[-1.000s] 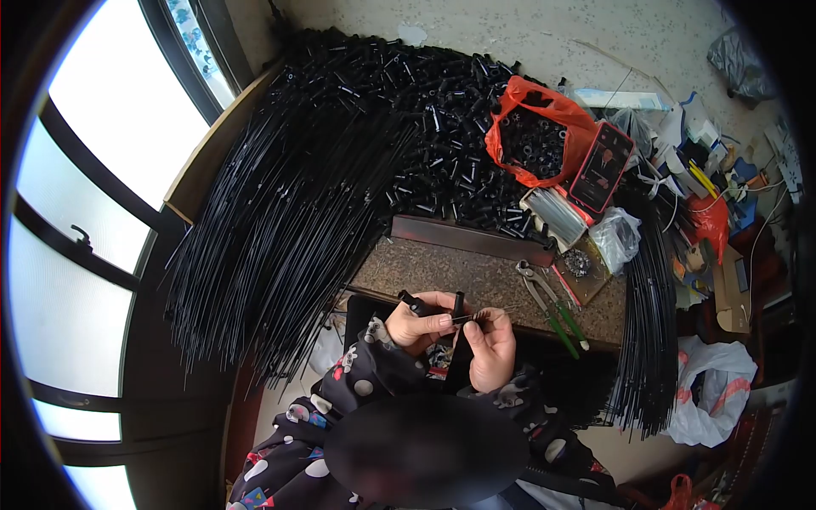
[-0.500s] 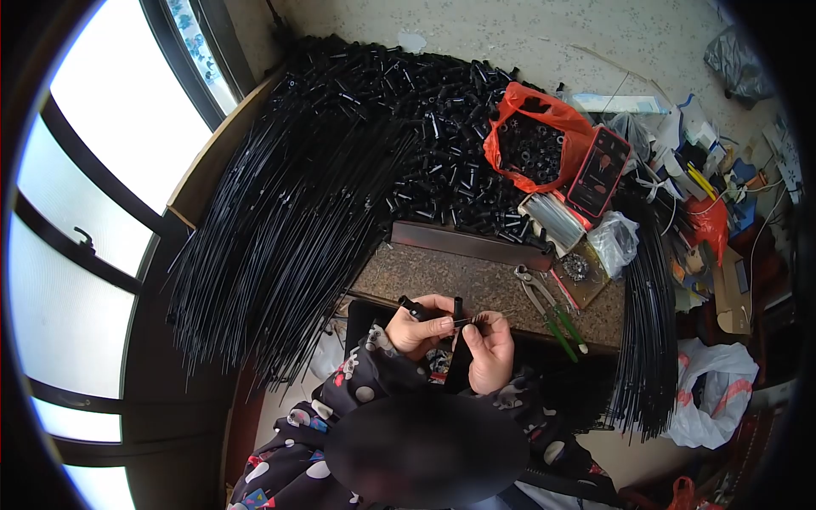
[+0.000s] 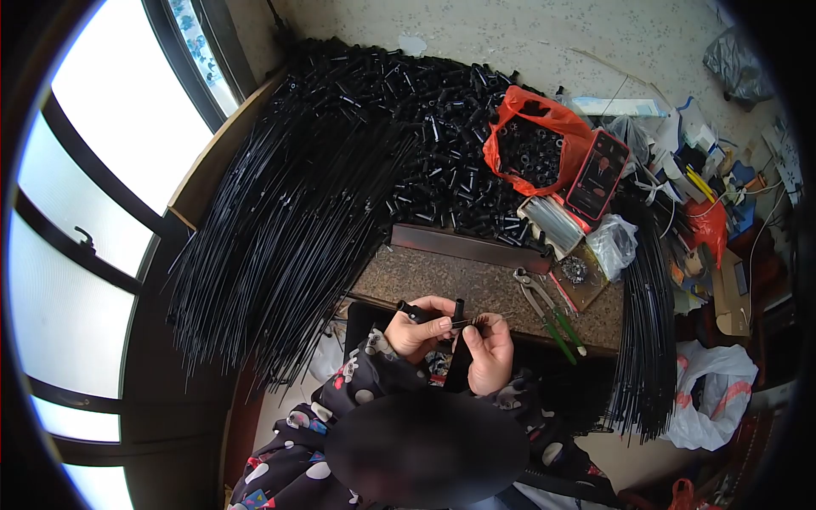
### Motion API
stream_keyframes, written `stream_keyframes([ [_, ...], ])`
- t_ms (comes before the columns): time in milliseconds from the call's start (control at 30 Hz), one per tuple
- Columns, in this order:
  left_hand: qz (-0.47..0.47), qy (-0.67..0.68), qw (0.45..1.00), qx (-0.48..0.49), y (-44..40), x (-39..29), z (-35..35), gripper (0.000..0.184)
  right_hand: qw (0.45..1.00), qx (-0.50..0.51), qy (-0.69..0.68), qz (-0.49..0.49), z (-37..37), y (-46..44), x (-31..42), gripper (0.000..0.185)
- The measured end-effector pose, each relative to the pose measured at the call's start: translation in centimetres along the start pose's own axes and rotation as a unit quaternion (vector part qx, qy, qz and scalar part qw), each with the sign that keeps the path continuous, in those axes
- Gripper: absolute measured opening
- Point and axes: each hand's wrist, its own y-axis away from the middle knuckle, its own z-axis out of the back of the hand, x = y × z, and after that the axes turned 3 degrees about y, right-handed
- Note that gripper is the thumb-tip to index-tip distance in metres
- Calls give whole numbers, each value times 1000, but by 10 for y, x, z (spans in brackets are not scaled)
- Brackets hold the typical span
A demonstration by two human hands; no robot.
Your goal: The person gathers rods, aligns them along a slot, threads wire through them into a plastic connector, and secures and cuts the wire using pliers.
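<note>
Evidently, black tube (image 3: 459, 307): between the hands, perhaps for control;
left hand (image 3: 415, 331): gripping a second tube (image 3: 412, 312), apparently a spare;
right hand (image 3: 490, 355): pinching a thin piece (image 3: 461, 323) (too small to identify);
dark bar (image 3: 467, 247): twelve o'clock, seemingly fencing the heap (image 3: 442, 136).

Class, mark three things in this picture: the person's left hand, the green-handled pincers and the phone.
Left hand (image 3: 414, 332), head view: near the base of the thumb.
Green-handled pincers (image 3: 566, 328), head view: on one green handle.
Phone (image 3: 597, 175), head view: middle of the screen.
</note>
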Motion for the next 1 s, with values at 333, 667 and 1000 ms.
stream_keyframes([
  [333, -131, -161, 976, -66, 11, 4, -22, 28, 1000, -9, -6, -10, -2, 0, 1, 18],
  [667, -200, -499, 843, 23, 10, -29, -26, 21, 992, 21, -101, -75, 8, -1, -11, 18],
  [1000, -4, -244, 964, 109, 1, -43, -3, 19, 946, 191, -149, -216, 14, -7, -6, 35],
])
